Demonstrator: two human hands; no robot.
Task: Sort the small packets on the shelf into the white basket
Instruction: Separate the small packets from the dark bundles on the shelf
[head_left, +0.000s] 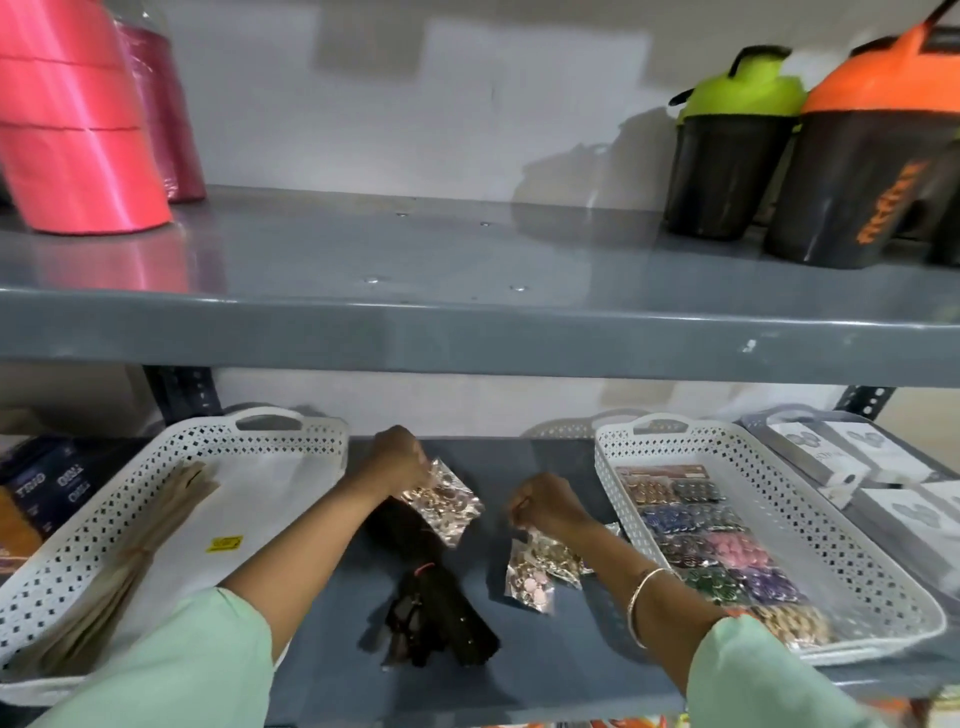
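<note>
Two clear small packets of metallic bits in play. One packet (441, 500) pinched at its top corner by the left hand (397, 457), lifted just off the lower shelf (545, 467), mid-gap between the baskets. Second cluster of packets (540, 566) hangs or rests under the right hand (545, 501); fingers curled closed on its upper edge, though exact contact is blurred.

White basket on the right (779, 457) already carries rows of coloured button-like packs. The left white basket (291, 447) holds brown paper bags and a white sheet. Black bundle (431, 608) lies on the shelf between the arms, untouched.

Step in hand, by my reading: pick-up phase, both hands loaded, nothing released yet. Next move likely calls for carrying each packet over a basket rim and letting go flat. Which basket is meant I cannot tell.

Hard to make out: packet contents, count in the right-hand cluster, fingertips. Upper shelf holds pink rolls and shaker bottles, partly cut off.
</note>
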